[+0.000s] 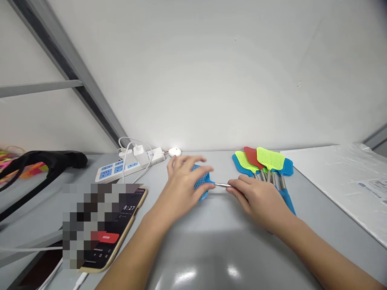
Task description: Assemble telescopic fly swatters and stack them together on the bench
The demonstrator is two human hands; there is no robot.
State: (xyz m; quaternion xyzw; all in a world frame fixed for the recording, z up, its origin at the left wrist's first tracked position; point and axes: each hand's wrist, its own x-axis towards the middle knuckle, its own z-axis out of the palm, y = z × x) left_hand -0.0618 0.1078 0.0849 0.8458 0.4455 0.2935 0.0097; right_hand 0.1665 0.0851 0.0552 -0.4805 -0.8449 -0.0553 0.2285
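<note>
Blue swatter [202, 182] under left hand [184, 183], right hand [260, 197] pinching shaft

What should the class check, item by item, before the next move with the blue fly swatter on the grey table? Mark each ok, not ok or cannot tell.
1. Left hand on the blue swatter head: ok.
2. Right hand pinching the metal rod: ok.
3. Rod seated in head: cannot tell.
4. Pile of swatters apart from the held one: ok.
5. Phone away from both hands: ok.
</note>
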